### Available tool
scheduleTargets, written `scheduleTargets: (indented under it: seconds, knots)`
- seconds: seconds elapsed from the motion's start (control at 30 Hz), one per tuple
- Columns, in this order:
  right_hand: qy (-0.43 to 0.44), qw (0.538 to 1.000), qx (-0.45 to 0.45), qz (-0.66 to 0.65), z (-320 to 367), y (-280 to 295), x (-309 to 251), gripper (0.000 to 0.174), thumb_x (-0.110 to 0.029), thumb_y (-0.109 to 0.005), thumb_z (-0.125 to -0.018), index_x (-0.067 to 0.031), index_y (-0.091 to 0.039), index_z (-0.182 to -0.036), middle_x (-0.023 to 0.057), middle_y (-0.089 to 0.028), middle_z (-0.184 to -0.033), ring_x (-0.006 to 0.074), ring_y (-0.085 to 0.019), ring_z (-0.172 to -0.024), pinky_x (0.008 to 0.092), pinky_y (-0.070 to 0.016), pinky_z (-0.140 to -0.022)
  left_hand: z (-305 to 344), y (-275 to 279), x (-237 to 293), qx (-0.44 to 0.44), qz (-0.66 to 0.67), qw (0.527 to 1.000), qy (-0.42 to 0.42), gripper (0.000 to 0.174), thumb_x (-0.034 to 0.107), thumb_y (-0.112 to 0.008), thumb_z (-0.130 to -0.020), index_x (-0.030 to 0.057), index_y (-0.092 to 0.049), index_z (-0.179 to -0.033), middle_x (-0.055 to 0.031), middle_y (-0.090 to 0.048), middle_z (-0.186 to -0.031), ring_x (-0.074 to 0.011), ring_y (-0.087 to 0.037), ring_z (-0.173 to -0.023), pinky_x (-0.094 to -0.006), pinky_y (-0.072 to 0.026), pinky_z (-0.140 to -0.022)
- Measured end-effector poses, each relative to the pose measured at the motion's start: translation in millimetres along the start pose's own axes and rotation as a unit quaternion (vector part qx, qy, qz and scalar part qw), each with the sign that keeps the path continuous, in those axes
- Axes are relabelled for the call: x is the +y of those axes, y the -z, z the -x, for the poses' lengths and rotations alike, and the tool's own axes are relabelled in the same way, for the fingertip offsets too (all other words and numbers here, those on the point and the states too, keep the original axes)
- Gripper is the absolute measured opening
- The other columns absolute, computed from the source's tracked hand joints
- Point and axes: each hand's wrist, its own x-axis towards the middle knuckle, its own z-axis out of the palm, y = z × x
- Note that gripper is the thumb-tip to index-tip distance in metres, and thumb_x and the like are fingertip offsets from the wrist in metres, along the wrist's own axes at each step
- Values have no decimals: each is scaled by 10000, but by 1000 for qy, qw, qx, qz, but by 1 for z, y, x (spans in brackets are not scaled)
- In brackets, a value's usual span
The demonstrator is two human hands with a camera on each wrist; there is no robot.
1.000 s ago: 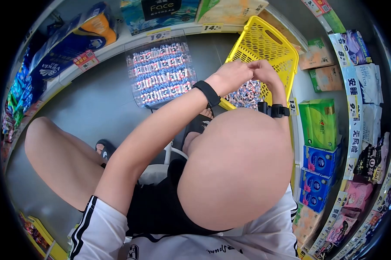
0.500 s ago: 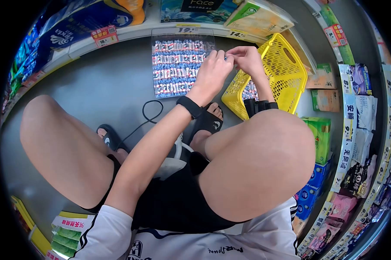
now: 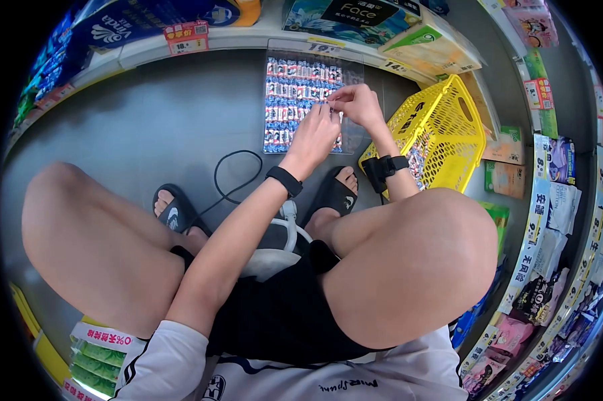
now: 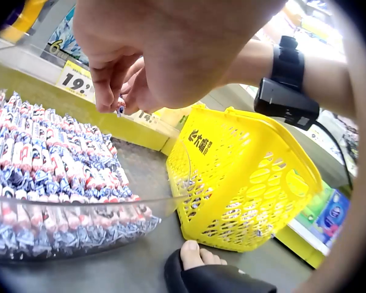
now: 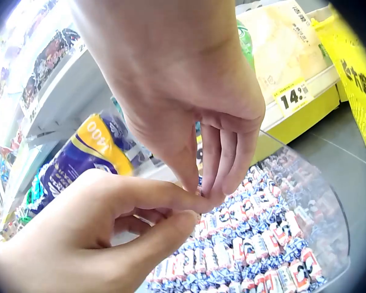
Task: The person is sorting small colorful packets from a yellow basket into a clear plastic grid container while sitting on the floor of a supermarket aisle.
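My left hand [image 3: 317, 130] and right hand [image 3: 358, 107] meet at the fingertips above the clear plastic box [image 3: 355, 137]. Between them they pinch a small wrapped candy [image 4: 121, 107], mostly covered by the fingers. Rows of twist-wrapped candies [image 3: 291, 90], blue, white and red, fill much of the box on the floor. To the right, a yellow perforated basket [image 3: 475, 130] leans at an angle; loose candies [image 3: 418, 157] of the same look lie inside it. In the right wrist view, the left thumb and index finger come together just below the right fingertips.
Shelves with tissue packs [image 3: 435, 43] run behind the box, and more shelf goods [image 3: 559, 200] line the right side. Bent knees frame the work area. A black cable [image 3: 216, 175] loops over the floor near the sandals [image 3: 335, 194]. White tubing [image 3: 291, 230] stands between the legs.
Both hands have moved from over the yellow basket to above the candy box, fingertips staying together. The head view has shifted, so box and basket appear farther right and the basket lower.
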Motion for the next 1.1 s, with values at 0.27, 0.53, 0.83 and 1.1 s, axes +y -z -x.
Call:
scheduleTargets:
  seconds: [0.27,0.53,0.83,1.1]
  knots:
    - [-5,998,-22,64,-3,-48,22,258,-98,-818,-788,-88,-807,-1045,127,-789,-849,208,-775,-797,333,-596,-772,35,-37,-12,-74,11,997,37,351,-21,-623,-807,-103,-618,-1148,-225,-606,-1107,-347,-602,-1072,-416,-561,-898]
    - [-41,998,30,27,-20,-69,42,233,-107,-847,-782,-25,-751,-979,125,-785,-835,207,-773,-783,337,-597,-736,35,-39,-16,-77,22,996,44,424,3,-614,-833,-103,-584,-1243,-218,-591,-1139,-341,-593,-1083,-414,-562,-900]
    - [-9,996,78,45,-28,-98,56,184,-135,-810,-830,-22,-751,-963,137,-767,-832,236,-765,-742,348,-595,-734,40,-53,-28,-75,-47,994,61,430,142,-624,-921,-88,-594,-1283,-266,-552,-1397,-383,-500,-1362,-428,-453,-1113]
    - [-50,992,78,80,-12,-92,50,195,-149,-789,-829,-76,-755,-1007,132,-767,-835,285,-762,-793,390,-585,-750,42,-48,-33,-92,-51,993,55,540,327,-592,-995,-84,-577,-1344,-247,-545,-1435,-365,-479,-1389,-440,-382,-1170]
